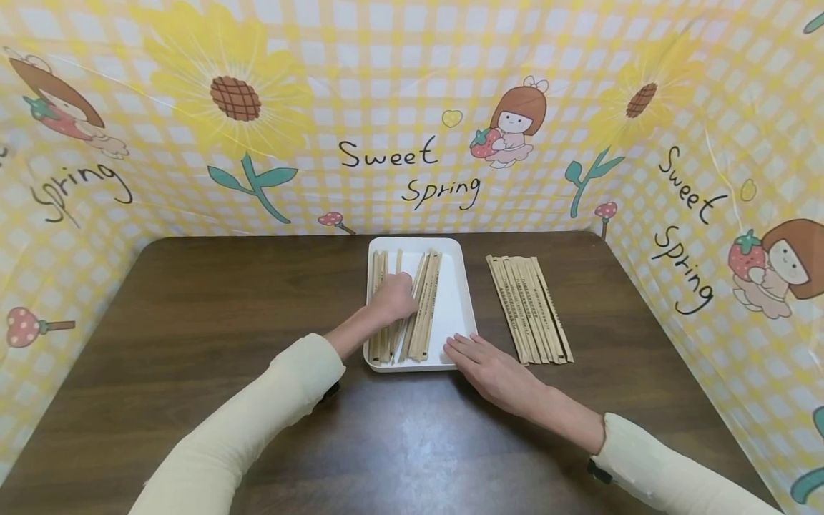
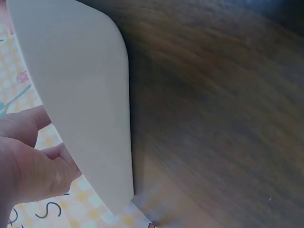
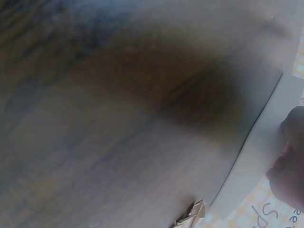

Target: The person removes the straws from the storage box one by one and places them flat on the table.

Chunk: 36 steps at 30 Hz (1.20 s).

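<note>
A white rectangular tray [image 1: 453, 286] lies on the table with slim, printed brown paper-wrapped sticks in it. One group of sticks [image 1: 380, 343] lies along the tray's left side, another group [image 1: 426, 307] near its middle. Between them my left hand [image 1: 393, 297] reaches in with fingers bent, and a single paper-wrapped stick [image 1: 399, 259] shows past it; the hand appears to pinch it, though the fingertips are hidden. The left wrist view has the tray's outer wall [image 2: 80, 85] covering the fingertips. My right hand [image 1: 492, 368] rests its extended fingers on the tray's lower right rim.
Right of the tray, several more paper-wrapped sticks [image 1: 529, 307] lie side by side on the dark wooden table [image 1: 257, 286]. A yellow checked cloth [image 1: 386, 86] with printed flowers stands behind the table and along both sides.
</note>
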Each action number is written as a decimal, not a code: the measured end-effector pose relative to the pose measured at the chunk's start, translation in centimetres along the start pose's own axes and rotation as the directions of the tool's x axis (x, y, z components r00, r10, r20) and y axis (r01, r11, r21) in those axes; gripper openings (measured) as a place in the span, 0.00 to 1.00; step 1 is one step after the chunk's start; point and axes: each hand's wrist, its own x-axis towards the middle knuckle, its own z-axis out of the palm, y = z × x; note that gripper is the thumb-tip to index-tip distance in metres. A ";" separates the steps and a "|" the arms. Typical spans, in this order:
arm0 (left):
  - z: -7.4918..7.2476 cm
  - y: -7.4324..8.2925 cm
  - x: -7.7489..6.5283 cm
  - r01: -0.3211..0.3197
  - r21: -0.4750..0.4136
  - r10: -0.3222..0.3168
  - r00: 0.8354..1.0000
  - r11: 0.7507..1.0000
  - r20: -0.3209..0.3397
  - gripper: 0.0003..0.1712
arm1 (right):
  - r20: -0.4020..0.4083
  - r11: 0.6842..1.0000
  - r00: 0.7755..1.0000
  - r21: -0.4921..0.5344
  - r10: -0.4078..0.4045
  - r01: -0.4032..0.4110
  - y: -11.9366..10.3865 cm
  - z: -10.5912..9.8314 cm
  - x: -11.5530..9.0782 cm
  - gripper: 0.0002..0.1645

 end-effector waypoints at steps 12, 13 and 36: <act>-2.3 -1.6 -0.7 0.021 -0.140 -0.025 0.999 0.990 -0.030 0.23 | 0.010 1.000 1.000 0.011 0.007 -0.008 -0.1 -0.1 0.1 0.22; -2.5 -1.7 -0.8 0.030 -0.150 -0.035 0.999 0.988 -0.032 0.18 | 0.008 1.000 1.000 0.009 0.006 -0.006 -0.1 -0.1 0.1 0.22; -5.6 -4.7 -4.4 0.130 -0.450 -0.158 0.987 0.883 -0.024 0.24 | 0.001 1.000 1.000 0.010 -0.001 0.001 -0.1 -0.2 0.2 0.21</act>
